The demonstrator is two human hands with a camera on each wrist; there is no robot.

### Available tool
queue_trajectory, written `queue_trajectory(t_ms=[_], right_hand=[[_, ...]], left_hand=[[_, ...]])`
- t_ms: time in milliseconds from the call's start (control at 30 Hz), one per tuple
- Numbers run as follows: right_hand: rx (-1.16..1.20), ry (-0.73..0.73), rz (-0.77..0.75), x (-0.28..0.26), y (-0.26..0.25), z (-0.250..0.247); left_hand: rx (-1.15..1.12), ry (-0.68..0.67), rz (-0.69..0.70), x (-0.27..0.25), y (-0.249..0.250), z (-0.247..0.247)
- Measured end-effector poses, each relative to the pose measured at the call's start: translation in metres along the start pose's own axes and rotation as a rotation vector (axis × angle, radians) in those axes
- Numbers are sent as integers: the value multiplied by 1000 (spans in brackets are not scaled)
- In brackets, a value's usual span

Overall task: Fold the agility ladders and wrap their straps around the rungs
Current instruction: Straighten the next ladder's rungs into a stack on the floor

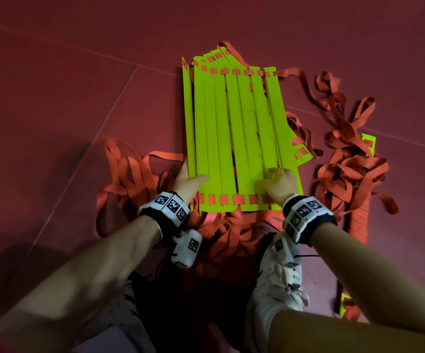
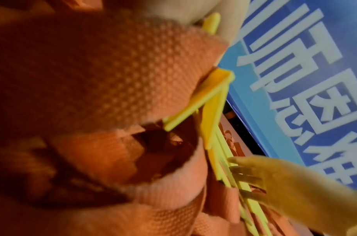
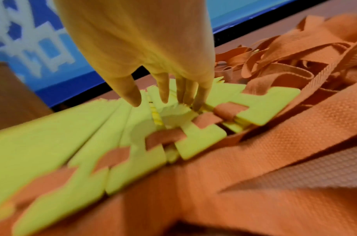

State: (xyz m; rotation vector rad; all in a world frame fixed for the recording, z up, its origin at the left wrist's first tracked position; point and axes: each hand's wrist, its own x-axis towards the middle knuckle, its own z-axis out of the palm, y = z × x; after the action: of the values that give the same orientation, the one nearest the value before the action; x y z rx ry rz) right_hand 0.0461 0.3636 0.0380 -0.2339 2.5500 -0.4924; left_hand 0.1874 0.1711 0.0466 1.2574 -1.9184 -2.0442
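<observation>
Flat lime-green plastic rungs [image 1: 234,128] lie fanned on the red floor [image 1: 53,85], ringed by tangled woven orange straps [image 1: 346,159]. The left hand [image 1: 187,178] grips the stack's left edge; the right hand [image 1: 280,180] presses relaxed fingertips [image 3: 133,95] onto the rungs near their right edge.

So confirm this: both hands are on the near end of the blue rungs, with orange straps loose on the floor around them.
Wrong on colour: the rungs are yellow-green, not blue, as the head view shows. Both the left hand and right hand are at their near end, with orange straps loose around.
</observation>
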Motion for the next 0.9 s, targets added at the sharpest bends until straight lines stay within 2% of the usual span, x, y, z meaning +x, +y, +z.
queue_trajectory(t_ms=[133, 200, 267, 300, 367, 433, 633, 800, 900], right_hand=[[264, -30, 96, 12, -5, -22], [203, 58, 112, 19, -1, -28], [35, 139, 130, 22, 8, -33], [-9, 119, 174, 21, 11, -34], [29, -17, 265, 18, 19, -32], [142, -115, 249, 20, 26, -26], [470, -120, 253, 8, 14, -25], [571, -126, 272, 1, 4, -24], [546, -184, 244, -6, 0, -23]], left_hand=[[24, -21, -44, 1, 1, -3], [-5, -29, -64, 3, 0, -4], [-42, -50, -86, 5, 0, -5], [-51, -57, -92, 4, 0, -5], [-70, -76, -97, 3, 2, -7], [-104, -103, -94, 2, 5, -11], [-23, -29, -60, 8, 1, -14], [4, -4, -119, 11, -4, -8], [102, -33, -79, 8, -7, -12]])
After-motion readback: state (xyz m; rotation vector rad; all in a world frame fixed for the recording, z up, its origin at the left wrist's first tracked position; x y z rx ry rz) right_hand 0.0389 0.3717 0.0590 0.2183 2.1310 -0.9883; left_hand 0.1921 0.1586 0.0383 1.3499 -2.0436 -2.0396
